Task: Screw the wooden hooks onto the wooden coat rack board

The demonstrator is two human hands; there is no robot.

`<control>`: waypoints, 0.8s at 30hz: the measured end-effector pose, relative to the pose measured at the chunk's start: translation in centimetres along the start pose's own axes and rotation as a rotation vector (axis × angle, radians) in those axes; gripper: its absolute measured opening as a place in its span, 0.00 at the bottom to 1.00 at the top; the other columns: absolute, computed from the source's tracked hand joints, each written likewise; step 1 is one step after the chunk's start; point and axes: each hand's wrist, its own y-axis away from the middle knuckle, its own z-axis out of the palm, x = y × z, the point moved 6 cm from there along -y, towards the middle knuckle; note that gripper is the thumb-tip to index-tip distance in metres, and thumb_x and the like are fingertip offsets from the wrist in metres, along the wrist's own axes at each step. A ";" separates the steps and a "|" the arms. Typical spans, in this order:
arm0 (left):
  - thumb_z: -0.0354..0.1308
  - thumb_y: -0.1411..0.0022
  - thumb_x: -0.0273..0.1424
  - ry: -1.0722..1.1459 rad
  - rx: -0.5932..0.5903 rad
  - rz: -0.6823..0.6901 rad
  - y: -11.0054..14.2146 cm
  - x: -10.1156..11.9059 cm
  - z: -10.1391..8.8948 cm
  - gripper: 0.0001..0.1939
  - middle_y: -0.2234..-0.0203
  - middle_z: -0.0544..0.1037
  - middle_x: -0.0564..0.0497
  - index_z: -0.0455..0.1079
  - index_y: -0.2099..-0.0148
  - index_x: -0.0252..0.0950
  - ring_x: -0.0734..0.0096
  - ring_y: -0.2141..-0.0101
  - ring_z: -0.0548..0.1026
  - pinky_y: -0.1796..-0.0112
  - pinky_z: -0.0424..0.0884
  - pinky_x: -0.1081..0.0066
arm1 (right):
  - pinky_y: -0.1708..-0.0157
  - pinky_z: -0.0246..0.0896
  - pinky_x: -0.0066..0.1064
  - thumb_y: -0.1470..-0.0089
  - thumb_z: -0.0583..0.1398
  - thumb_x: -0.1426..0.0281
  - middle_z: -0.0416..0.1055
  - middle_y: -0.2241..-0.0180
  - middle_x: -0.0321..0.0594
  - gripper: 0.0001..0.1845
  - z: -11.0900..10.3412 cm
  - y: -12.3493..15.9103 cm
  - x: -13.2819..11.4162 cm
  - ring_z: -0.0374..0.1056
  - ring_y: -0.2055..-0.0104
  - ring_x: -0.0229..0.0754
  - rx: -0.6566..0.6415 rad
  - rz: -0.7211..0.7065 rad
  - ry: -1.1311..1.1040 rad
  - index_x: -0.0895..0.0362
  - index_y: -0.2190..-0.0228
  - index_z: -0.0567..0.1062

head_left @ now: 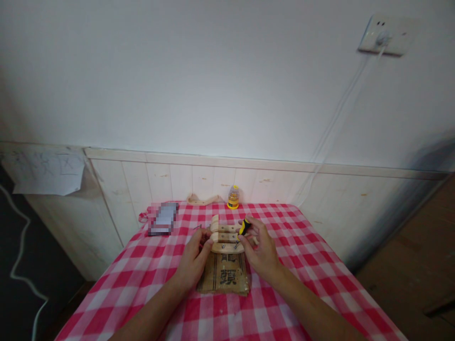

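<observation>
Pale curved wooden pieces (227,248) with dark screws lie side by side in front of me, over a brown panel (223,274) bearing dark characters. My left hand (195,248) is closed on their left ends, thumb on the near side. In my right hand (261,246) is a short yellow-and-black screwdriver (244,227), held tilted between the fingers. Its shaft points down at the right screw of the nearest wooden piece; whether the tip sits in the screw head I cannot tell. My right fingers partly cover the pieces' right ends.
A red-and-white checked cloth (156,289) covers the table. At the back stand another curved wooden piece (202,201) and a yellow-based bottle (233,198), close to the wall. A phone-like device (163,219) lies at back left. A cable hangs from the wall socket (386,38).
</observation>
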 end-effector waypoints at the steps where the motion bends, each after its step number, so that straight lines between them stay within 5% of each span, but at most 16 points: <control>1: 0.54 0.30 0.44 0.001 0.000 0.000 0.0 0.0 0.0 0.14 0.62 0.78 0.49 0.69 0.55 0.40 0.60 0.62 0.75 0.60 0.71 0.65 | 0.52 0.78 0.42 0.38 0.61 0.73 0.78 0.50 0.48 0.25 0.0 0.1 0.1 0.80 0.51 0.48 0.000 0.005 0.000 0.50 0.41 0.66; 24: 0.54 0.29 0.44 -0.002 -0.009 0.001 0.0 0.3 0.0 0.13 0.63 0.77 0.49 0.69 0.56 0.40 0.60 0.62 0.74 0.60 0.70 0.65 | 0.58 0.78 0.40 0.40 0.63 0.74 0.80 0.54 0.43 0.26 0.0 -0.1 -0.2 0.79 0.58 0.47 0.010 0.011 0.030 0.48 0.41 0.70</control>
